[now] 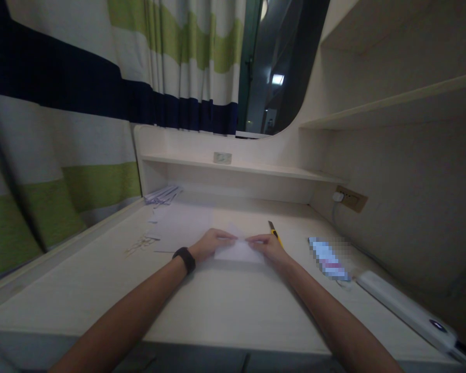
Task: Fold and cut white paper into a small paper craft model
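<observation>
Dim table: left hand, right hand pinch folded paper; slip risks crooked crease; knife near fingers.

a pale wooden desk sits under built-in shelves, a striped curtain along its left edge, dim light.

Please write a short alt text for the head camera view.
Both hands, left hand and right hand, press a white paper on a pale desk. A yellow utility knife lies just beyond the right hand.
</observation>
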The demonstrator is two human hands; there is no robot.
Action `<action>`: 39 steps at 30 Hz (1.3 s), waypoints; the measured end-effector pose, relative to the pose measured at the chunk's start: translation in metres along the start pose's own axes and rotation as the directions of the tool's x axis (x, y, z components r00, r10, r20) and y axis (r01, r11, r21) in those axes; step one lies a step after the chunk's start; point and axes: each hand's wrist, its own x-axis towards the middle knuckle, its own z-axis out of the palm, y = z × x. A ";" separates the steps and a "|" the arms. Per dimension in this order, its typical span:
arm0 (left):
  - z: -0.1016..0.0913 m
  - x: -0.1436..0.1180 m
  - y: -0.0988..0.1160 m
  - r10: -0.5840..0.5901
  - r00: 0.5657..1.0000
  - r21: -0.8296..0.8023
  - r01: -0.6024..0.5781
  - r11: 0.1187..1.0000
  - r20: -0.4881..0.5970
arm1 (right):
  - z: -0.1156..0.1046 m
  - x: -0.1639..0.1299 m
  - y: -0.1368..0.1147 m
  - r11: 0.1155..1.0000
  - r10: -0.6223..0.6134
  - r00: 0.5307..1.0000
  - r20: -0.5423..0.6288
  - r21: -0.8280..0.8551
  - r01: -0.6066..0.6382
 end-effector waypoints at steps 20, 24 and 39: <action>0.000 0.009 -0.008 0.116 0.991 0.299 -0.091 0.950 -0.067 | 0.016 -0.004 -0.003 0.985 0.157 0.986 -0.054 0.084 -0.152; 0.002 0.008 -0.008 0.137 0.989 0.314 -0.113 0.943 -0.054 | 0.017 -0.005 -0.006 0.986 0.157 0.983 -0.096 0.072 -0.151; 0.002 0.008 -0.013 0.088 0.996 0.292 -0.078 0.953 -0.021 | 0.017 -0.005 -0.006 0.996 0.059 0.991 -0.121 -0.063 -0.067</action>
